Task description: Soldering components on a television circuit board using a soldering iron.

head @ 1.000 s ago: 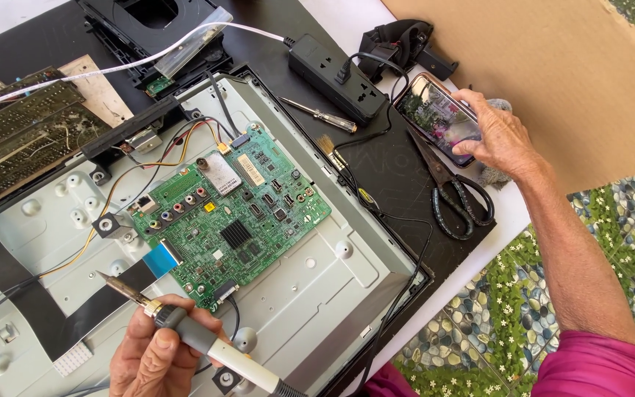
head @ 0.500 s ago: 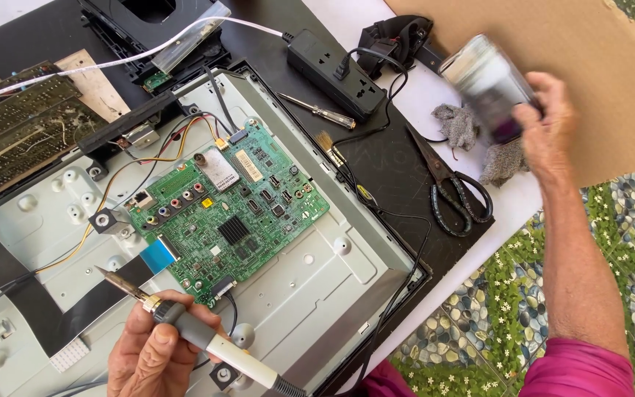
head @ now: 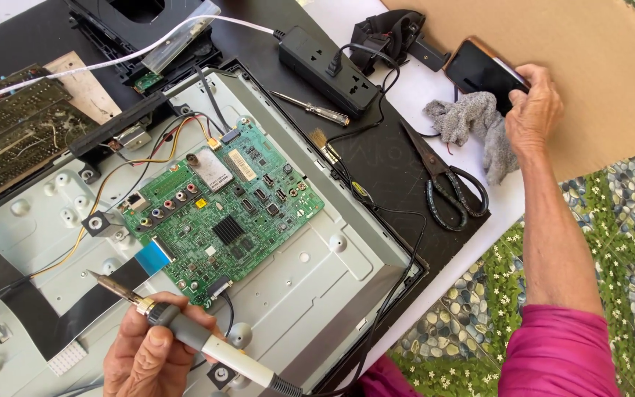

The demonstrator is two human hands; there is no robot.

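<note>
Soldering iron (head: 185, 331) gripped in left hand (head: 148, 356), tip raised just off lower-left corner of green circuit board (head: 222, 209) on the metal back panel (head: 317, 287). Right hand (head: 534, 110) clasps dark phone (head: 483, 73) on the cardboard (head: 597, 66), beside grey cloth (head: 472, 121). Scissors (head: 446, 180) near.

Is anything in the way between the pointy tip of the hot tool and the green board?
Nothing visible. The left hand holds the soldering iron, tip over a black ribbon cable beside the green circuit board, with nothing between.
</note>
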